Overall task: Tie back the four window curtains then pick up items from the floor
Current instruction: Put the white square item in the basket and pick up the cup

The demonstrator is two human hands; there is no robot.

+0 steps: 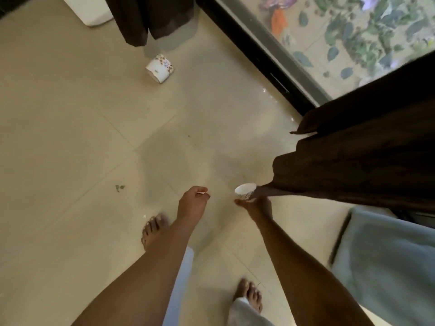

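Observation:
My right hand (257, 207) holds a small white paper cup (245, 190) with a printed pattern, its mouth facing up-left, just beside the hem of a dark brown curtain (367, 156) on the right. My left hand (193, 203) is closed around a small white scrap pinched at the fingertips. A second patterned white paper cup (160, 68) lies on its side on the beige tiled floor (82, 137) farther ahead, near another dark curtain (150, 17) hanging at the top.
A black window frame (266, 57) runs diagonally at upper right, with plants seen through the glass. A grey-blue cushion or seat (386, 260) stands at lower right. A white object (89, 10) sits at the top left. Small dark debris (119, 187) lies on the tiles. My bare feet are below.

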